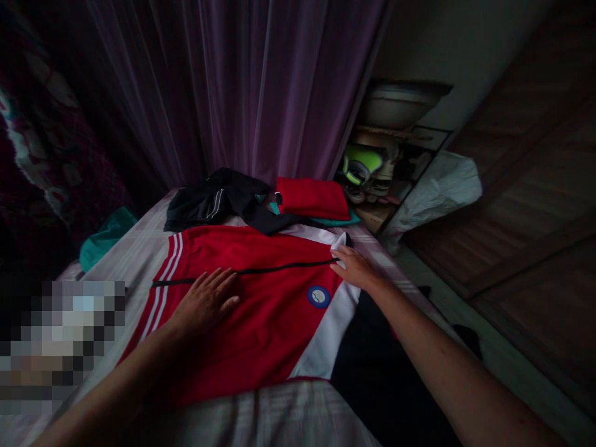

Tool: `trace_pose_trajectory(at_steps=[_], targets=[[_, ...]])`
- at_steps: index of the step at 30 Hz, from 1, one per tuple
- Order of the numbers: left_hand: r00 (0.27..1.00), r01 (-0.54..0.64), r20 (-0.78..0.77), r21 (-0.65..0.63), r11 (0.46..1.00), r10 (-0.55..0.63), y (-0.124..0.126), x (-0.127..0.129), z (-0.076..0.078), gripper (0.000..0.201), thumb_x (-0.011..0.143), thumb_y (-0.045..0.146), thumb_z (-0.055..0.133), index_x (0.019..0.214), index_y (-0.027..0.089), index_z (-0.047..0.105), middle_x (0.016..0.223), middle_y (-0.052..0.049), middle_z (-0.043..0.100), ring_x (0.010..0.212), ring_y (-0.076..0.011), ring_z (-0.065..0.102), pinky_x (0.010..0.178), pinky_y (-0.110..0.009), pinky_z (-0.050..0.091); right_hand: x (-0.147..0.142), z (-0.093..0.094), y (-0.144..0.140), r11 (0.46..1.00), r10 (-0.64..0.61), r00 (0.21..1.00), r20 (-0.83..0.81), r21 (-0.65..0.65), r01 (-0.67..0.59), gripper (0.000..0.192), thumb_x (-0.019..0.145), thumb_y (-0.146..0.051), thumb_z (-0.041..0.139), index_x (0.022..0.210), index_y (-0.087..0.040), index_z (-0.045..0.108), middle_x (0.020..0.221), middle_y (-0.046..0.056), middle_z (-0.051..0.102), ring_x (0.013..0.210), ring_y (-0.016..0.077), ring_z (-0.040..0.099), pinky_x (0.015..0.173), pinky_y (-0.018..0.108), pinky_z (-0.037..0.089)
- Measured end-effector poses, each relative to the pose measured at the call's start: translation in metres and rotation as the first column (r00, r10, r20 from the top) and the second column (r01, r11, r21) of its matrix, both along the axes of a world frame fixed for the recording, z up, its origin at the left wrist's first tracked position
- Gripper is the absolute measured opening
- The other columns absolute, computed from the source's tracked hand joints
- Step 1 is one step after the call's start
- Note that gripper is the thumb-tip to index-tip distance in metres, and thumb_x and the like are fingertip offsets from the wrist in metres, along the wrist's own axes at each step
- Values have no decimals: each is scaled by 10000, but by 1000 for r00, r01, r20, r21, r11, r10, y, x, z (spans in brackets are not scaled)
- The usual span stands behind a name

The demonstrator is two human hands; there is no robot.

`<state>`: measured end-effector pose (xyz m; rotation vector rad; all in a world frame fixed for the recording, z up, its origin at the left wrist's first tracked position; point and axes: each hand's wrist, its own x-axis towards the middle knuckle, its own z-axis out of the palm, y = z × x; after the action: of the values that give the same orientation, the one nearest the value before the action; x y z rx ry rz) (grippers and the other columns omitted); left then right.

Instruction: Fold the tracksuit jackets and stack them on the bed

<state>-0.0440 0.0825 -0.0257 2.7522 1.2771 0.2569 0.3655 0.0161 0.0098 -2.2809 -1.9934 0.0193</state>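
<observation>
Two bare forearms enter from the lower edge of the view. No sleeves cover either forearm. The left hand (207, 302) and right hand (354, 267) carry no gloves, and no rings, watch or wristband are discernible in the dim light.

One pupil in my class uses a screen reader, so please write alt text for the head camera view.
A person's left hand lies flat on a red jacket spread on a bed, while the right hand touches its collar end by the black zip. Behind it lie a black garment and a folded red cloth, before a purple curtain.
</observation>
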Motion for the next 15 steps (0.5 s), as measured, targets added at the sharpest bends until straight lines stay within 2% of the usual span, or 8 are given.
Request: trace_pose_trajectory(at_steps=[2, 4, 6, 8, 11, 13, 15], targets=[[1000, 0, -3, -29, 1000, 0, -26, -10, -4, 575, 935, 540, 462, 1470, 330, 480, 1564, -35, 437, 1468, -263, 352, 1208, -475, 247, 23, 4, -20, 991, -136, 991, -13, -8, 136, 515, 912, -325, 552, 1407, -184, 537, 1495, 144, 496, 1358, 285, 470, 1106, 402, 385], [1000, -21, -6, -32, 999, 21, -39, -19, -8, 563, 933, 530, 468, 1460, 336, 493, 1565, -37, 432, 1460, -267, 368, 1201, -482, 263, 42, 9, -38, 968, -251, 967, -48, -12, 251, 481, 924, -320, 529, 1381, -174, 552, 1449, 138, 541, 1323, 262, 507, 1083, 358, 402], [999, -37, -13, -28, 999, 36, -43, -26, -10, 539, 938, 518, 458, 1441, 333, 520, 1550, -38, 455, 1441, -266, 400, 1196, -482, 278, 54, 15, -54, 937, -348, 933, -89, -64, 343, 417, 935, -338, 516, 1305, -165, 601, 1350, 137, 615, 1252, 264, 565, 1020, 345, 446], [998, -52, -20, -15, 999, 52, -42, -28, -10, 527, 941, 517, 447, 1423, 328, 542, 1533, -38, 480, 1426, -266, 424, 1189, -481, 295, 60, 20, -72, 901, -417, 899, -130, -190, 391, 342, 938, -377, 527, 1129, -141, 685, 1167, 143, 696, 1123, 284, 638, 913, 353, 497], [997, -79, -27, 8, 997, 79, -41, -26, -8, 531, 938, 524, 438, 1409, 311, 558, 1523, -44, 494, 1415, -266, 440, 1179, -473, 318, 62, 25, -100, 854, -440, 873, -210, -397, 335, 395, 938, -441, 546, 804, -114, 722, 798, 118, 717, 806, 242, 700, 718, 337, 523], [996, -83, -25, 19, 996, 84, -42, -23, -5, 531, 936, 521, 431, 1396, 296, 571, 1513, -50, 509, 1403, -263, 455, 1176, -465, 325, 64, 27, -120, 827, -441, 851, -285, -497, 262, 445, 898, -510, 595, 706, -125, 708, 642, 84, 674, 624, 204, 666, 607, 324, 515], [997, -74, -6, 47, 996, 75, -46, -23, -1, 522, 939, 509, 417, 1368, 271, 597, 1484, -63, 542, 1380, -264, 480, 1169, -456, 338, 69, 27, -138, 869, -388, 848, -361, -450, 206, 439, 812, -578, 671, 695, -157, 712, 606, 58, 669, 562, 190, 643, 543, 305, 513]])
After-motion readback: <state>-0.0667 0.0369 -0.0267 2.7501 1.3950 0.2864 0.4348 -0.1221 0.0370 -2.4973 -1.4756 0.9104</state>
